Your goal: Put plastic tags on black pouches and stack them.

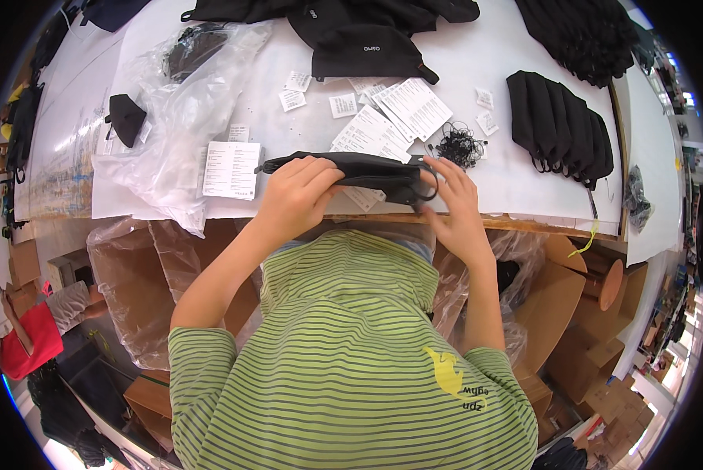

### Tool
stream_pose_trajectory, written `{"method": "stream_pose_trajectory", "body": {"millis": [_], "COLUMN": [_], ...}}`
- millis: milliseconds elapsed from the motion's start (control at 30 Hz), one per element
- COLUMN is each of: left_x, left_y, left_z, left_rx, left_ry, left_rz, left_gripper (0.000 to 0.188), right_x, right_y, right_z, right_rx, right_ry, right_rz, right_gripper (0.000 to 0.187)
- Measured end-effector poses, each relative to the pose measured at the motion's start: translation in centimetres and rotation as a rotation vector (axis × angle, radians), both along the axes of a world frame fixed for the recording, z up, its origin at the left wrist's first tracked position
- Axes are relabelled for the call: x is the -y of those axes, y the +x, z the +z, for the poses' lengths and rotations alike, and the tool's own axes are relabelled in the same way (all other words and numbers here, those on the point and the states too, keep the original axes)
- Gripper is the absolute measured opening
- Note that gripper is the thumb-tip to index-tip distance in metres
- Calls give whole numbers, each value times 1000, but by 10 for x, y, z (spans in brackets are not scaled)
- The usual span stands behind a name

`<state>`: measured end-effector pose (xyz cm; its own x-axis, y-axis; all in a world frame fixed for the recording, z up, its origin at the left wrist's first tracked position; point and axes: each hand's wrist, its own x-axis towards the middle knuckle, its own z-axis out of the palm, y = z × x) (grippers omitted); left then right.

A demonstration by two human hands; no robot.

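A long black fabric pouch [371, 171] is held sideways at the table's near edge, its mouth facing me as a narrow gap. My left hand [298, 196] is closed round its left part, fingers over the top. At the other end, my right hand [457, 207] grips the pouch between fingers and thumb, beside a dark loop; the thumb is slightly blurred. Whether that loop is a strap or a separate thing I cannot tell. Behind the pouch lie printed white cards [375, 131], partly covered by it. A stack of white leaflets [232, 168] lies left of it.
Several black pouches [367, 53] are heaped at the back; more lie in an overlapping row [559, 125] at right. Black cords [459, 146] lie tangled near my right hand. Clear plastic bags [171, 133] spread over the left. Below the table stand lined cardboard boxes [128, 274].
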<state>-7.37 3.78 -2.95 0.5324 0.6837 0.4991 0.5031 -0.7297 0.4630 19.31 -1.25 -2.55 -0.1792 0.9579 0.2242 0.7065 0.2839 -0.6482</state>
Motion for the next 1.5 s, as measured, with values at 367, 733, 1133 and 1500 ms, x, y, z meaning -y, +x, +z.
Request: {"method": "stream_pose_trajectory", "body": {"millis": [367, 733, 1133, 1500], "left_x": [27, 51, 40, 44], "left_y": [-1, -22, 4, 4], "left_z": [46, 47, 43, 46], "left_rx": [-69, -63, -199, -185], "left_ry": [-209, -1158, -1249, -1148], "left_rz": [41, -263, -480, -335], "left_gripper": [22, 27, 28, 23], "right_x": [-5, 29, -13, -10], "right_y": [17, 55, -15, -6], "right_z": [-6, -12, -10, -4], "right_rx": [67, -2030, -1731, -1078], "right_ry": [175, -537, -307, -208], "right_rz": [22, 468, -703, -622], "right_gripper": [17, 24, 22, 26]}}
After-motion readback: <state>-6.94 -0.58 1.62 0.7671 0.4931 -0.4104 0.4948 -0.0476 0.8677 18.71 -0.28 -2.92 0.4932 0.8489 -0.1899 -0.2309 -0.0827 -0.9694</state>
